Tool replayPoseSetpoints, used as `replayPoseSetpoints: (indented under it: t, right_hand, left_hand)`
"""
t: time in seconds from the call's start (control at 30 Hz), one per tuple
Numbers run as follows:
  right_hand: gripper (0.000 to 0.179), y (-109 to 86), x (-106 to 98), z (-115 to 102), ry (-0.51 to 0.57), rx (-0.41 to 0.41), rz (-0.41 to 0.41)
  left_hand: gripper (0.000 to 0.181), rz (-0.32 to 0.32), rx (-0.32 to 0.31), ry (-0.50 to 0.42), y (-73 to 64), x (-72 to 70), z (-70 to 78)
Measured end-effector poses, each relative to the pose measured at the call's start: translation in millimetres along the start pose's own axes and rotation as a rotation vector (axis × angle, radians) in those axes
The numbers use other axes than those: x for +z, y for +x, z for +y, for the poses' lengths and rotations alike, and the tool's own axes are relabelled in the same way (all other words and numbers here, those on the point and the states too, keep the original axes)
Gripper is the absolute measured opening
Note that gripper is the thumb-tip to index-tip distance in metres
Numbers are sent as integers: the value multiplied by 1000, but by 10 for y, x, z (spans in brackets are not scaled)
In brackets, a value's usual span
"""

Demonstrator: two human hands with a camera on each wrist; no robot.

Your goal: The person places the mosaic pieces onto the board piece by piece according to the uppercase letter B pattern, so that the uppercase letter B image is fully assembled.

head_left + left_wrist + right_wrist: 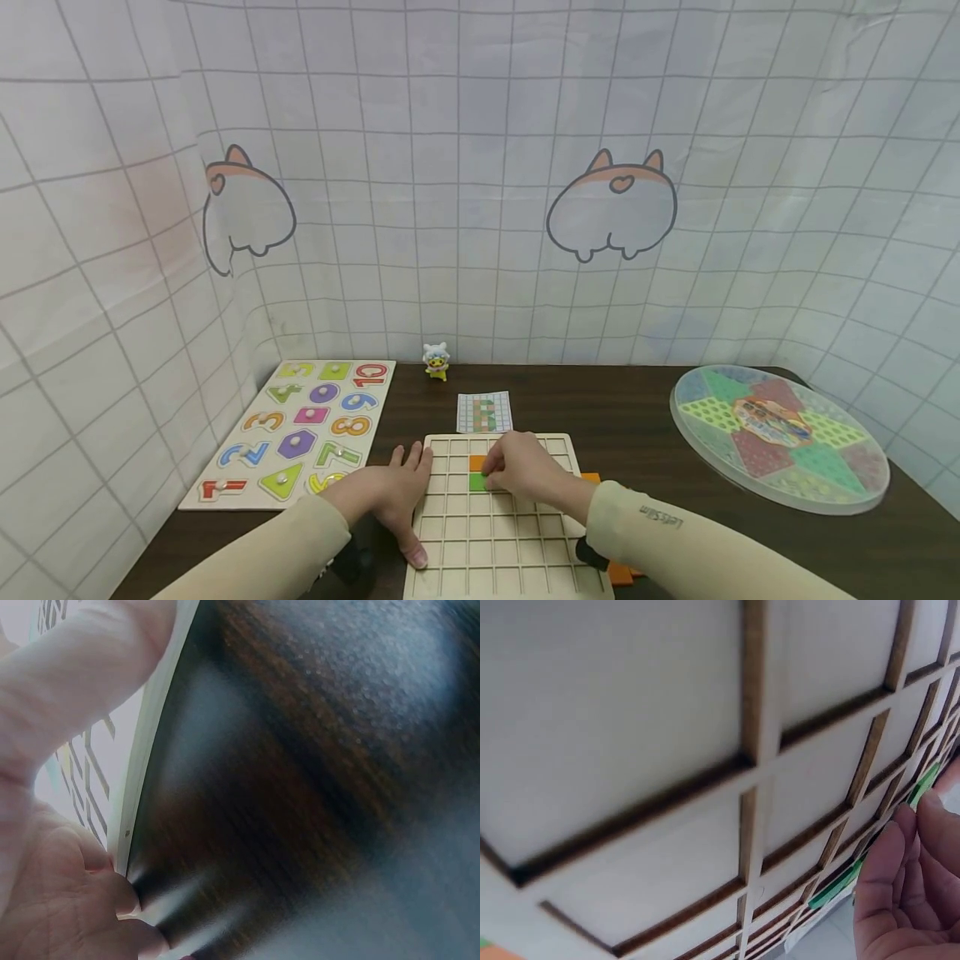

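Observation:
A pale wooden grid board (517, 529) lies in front of me. My left hand (393, 492) rests along its left edge, thumb near the lower corner and fingers spread; the left wrist view shows the thumb at the board's rim (150, 750). Over the upper cells, my right hand (528, 471) has thumb and fingers drawn together at a green tile (477, 482). Just above that tile sits an orange tile (477, 462), partly covered by the fingers. In the right wrist view a green piece (924, 786) shows at the thumb tip, and another green piece (834, 886) lies in the grid.
A patterned card (484, 412) lies beyond the board, with a small figurine (436, 361) behind it. To the left is a number-and-shape puzzle board (247, 475); to the right, a round game board (780, 442). Orange tiles (619, 573) lie beside the grid board, partly under the right sleeve.

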State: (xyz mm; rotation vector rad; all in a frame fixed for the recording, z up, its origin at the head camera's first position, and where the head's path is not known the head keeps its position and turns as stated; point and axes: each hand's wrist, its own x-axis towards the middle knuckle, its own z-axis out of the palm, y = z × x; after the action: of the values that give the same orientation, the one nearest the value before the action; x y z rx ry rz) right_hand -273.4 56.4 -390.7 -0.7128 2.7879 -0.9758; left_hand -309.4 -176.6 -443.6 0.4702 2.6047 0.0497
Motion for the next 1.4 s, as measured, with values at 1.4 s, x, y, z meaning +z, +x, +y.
replayPoseSetpoints:
  t: [1.4]
  right_hand:
    - [20,-580,-916,970,80,109,-7]
  left_hand:
    - [166,-16,1,-5,42,5,-45]
